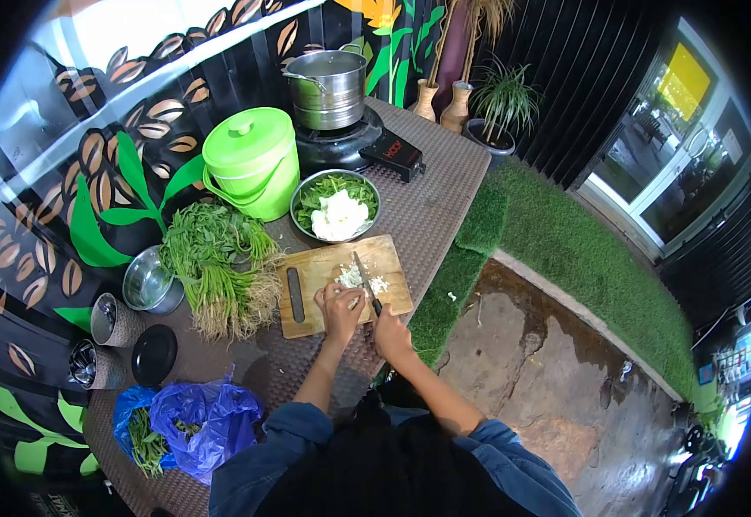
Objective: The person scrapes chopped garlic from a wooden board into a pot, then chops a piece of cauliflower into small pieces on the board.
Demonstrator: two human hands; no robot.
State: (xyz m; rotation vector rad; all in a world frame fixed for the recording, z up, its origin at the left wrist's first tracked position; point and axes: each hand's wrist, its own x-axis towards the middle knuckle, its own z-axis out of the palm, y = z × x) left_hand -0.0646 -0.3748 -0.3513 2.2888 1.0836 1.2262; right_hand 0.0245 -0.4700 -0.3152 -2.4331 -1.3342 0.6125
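My right hand [391,334] is wrapped round the handle of a kitchen knife [363,274], its blade pointing away from me over a wooden cutting board [311,297]. Finely chopped white bits [349,276] lie left of the blade, and a smaller heap [379,284] lies on its right. With bent fingers, my left hand [339,312] presses a small white vegetable piece [355,302] on the board beside the knife; the fingers partly hide it. Just beyond the board stands a metal bowl [301,226] of green leaves with a white mass on top.
Bunched rooted greens [220,267] lie left of the board. Behind are a lidded green bucket [250,164] and a steel pot [328,90] on a burner [332,151]. A metal bowl [153,284], black lid [154,355] and blue plastic bags [207,422] are at left. The table edge [444,267] runs along the right.
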